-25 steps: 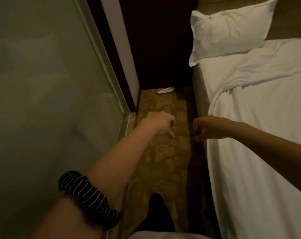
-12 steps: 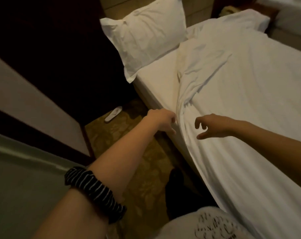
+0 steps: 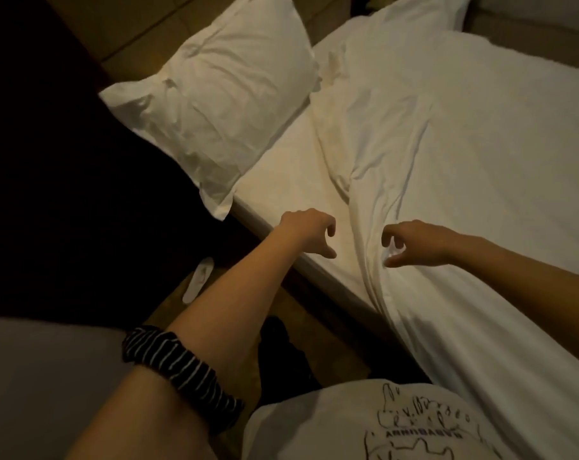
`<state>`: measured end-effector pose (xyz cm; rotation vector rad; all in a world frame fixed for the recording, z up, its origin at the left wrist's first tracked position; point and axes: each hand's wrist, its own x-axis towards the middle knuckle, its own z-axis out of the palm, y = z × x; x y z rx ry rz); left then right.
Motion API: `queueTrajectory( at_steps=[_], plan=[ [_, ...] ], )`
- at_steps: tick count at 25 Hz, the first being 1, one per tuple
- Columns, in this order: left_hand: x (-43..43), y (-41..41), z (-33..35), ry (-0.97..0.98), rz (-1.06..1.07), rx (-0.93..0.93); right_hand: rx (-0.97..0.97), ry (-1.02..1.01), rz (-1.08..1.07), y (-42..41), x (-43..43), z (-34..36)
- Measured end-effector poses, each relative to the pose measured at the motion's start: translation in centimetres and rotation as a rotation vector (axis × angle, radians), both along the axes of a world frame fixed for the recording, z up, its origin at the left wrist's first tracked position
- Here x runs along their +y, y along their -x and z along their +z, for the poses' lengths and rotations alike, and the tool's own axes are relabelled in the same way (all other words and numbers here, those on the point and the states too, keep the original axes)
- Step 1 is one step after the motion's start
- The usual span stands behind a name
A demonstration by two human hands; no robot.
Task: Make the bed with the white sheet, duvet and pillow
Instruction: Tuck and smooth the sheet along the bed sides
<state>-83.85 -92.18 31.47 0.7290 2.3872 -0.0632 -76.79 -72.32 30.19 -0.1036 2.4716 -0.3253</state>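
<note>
A white pillow [image 3: 215, 104] lies at the head of the bed, its corner hanging over the near edge. The white sheet [image 3: 291, 194] shows bare between pillow and duvet. The white duvet [image 3: 474, 167] covers the rest of the bed, its rumpled edge running down toward the bed's side. My left hand [image 3: 306, 232] hovers over the sheet at the bed's edge, fingers curled and apart, holding nothing. My right hand [image 3: 414, 242] hangs just over the duvet's edge, thumb and fingers apart, empty. A striped scrunchie [image 3: 178, 370] sits on my left forearm.
A narrow strip of patterned floor [image 3: 294, 310] runs between the bed and a dark wall on the left. A white slipper [image 3: 198, 278] lies on the floor near the pillow. A second bed's corner [image 3: 547, 14] shows at the top right.
My view has swung from the aisle onto the bed. Both hands have moved from over the floor to over the bed's edge, the right one to the duvet edge, fingers opening.
</note>
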Motion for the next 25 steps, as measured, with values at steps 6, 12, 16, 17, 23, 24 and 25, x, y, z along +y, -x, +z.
queueTrajectory(
  at_steps=[6, 12, 16, 17, 23, 24, 25],
  plan=[
    [-1.2, 15.9, -2.3, -0.004, -0.288, 0.036, -0.02, 0.056, -0.384, 8.4, -2.9, -2.4],
    [4.9, 25.1, -6.1, 0.019, -0.534, 0.029, -0.05, 0.077, -0.649, 14.2, -0.3, -5.0],
    [9.1, 30.5, -10.4, 0.006, -0.57, 0.053, -0.01, 0.055, -0.684, 20.0, 3.5, -9.6],
    [10.0, 31.6, -11.6, 0.013, -0.575, 0.058, -0.001, 0.047, -0.695, 21.3, 4.3, -10.8],
    [15.1, 37.7, -17.9, -0.052, -0.615, 0.091, -0.036, -0.062, -0.755, 26.8, 7.9, -17.8],
    [16.0, 38.5, -19.0, -0.072, -0.636, 0.123, -0.038, -0.117, -0.756, 27.4, 8.4, -18.6],
    [16.8, 39.4, -20.3, -0.093, -0.656, 0.154, -0.041, -0.164, -0.774, 28.0, 9.0, -19.8]
  ],
)
